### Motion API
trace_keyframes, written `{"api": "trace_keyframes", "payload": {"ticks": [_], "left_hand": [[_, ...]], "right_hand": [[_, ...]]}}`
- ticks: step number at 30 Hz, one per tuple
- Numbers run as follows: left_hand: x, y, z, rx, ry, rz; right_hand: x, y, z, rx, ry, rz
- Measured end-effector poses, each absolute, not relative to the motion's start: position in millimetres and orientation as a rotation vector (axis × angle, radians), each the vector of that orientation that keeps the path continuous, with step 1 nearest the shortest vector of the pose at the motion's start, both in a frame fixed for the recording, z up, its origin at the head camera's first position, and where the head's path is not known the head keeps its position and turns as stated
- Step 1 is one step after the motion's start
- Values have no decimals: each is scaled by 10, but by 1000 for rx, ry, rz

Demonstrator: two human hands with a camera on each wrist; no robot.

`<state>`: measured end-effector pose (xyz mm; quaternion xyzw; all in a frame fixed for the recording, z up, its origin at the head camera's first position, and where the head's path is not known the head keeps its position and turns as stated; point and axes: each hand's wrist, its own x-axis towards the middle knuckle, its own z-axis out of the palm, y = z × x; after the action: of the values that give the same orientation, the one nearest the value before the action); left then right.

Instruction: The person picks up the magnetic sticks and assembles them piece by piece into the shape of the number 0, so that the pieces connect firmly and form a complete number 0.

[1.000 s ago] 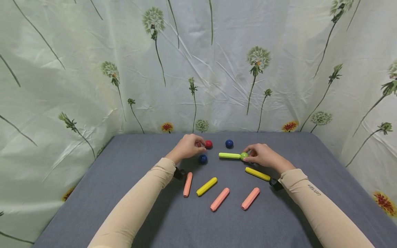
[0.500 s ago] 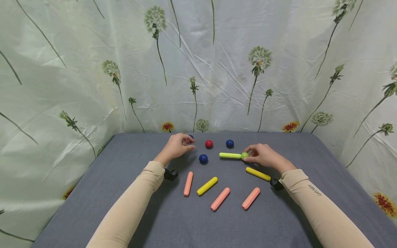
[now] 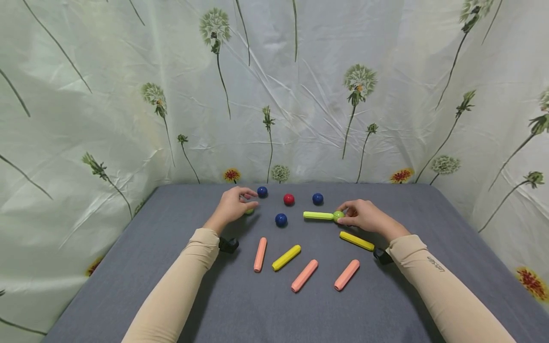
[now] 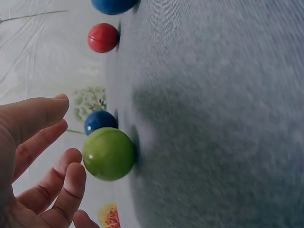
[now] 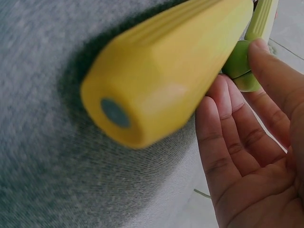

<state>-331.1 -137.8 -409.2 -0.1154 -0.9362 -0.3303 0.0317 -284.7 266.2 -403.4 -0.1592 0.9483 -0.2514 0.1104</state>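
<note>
My left hand (image 3: 232,206) hovers over the left part of the table with its fingers spread. A green ball (image 4: 109,154) lies close to its fingertips, mostly covered by the hand in the head view; no grip on it shows. Just beyond are a blue ball (image 3: 262,192) and a red ball (image 3: 289,199). My right hand (image 3: 365,218) pinches another green ball (image 3: 338,216) between thumb and fingers. That ball touches the right end of a light-green stick (image 3: 318,216), which lies sideways on the table.
Two more blue balls, a nearer one (image 3: 281,219) and a farther one (image 3: 318,198), sit mid-table. A yellow stick (image 3: 357,241) lies beneath the right wrist, another yellow stick (image 3: 286,257) near several pink sticks (image 3: 304,276). A flowered curtain (image 3: 317,119) hangs behind the grey table (image 3: 240,305).
My left hand has moved left, from beside the red ball to the green ball, uncovering the far blue ball. The right hand stays on its green ball.
</note>
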Motion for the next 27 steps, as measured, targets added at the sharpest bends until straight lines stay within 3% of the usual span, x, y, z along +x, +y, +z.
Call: {"api": "trace_keyframes", "payload": {"ticks": [27], "left_hand": [[-3308, -1585, -4280, -228, -2950, -1352]], "right_hand": [[-2830, 2671, -4088, -422, 2764, -838]]}}
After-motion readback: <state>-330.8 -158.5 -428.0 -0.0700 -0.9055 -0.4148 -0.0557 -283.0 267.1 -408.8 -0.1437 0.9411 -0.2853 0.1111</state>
